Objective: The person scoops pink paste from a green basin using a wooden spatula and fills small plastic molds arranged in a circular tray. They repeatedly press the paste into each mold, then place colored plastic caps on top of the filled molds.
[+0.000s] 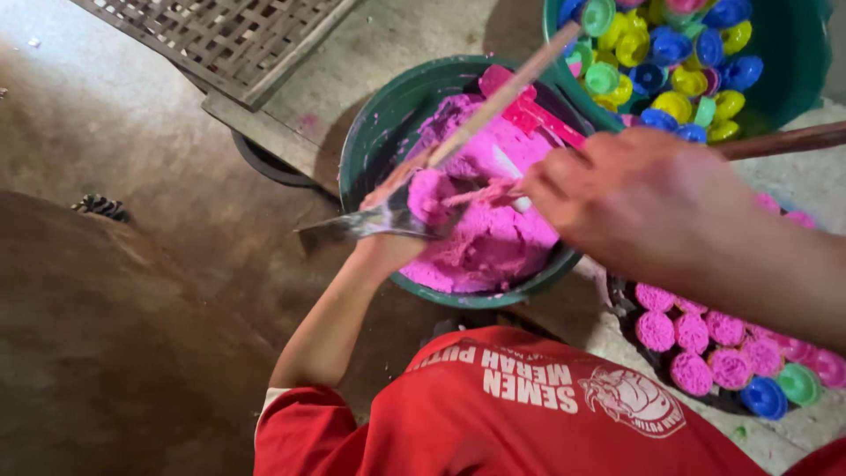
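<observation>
Left hand (388,251) is closing around the handle of a metal scoop (379,220), holding it over the green bowl (370,132) of pink paste (493,238). Right hand (634,189) is pinching at the lump on the blade with its fingertips.

Judged step: loading and shaping 1 portion. The next move calls for a level blade and a firm pinch.

A tray of filled moulds (696,344) is sitting to the right, and a tub of coloured moulds (670,66) beyond.

The right palm is hiding itself; cannot tell who holds the thin stick (502,97).
</observation>
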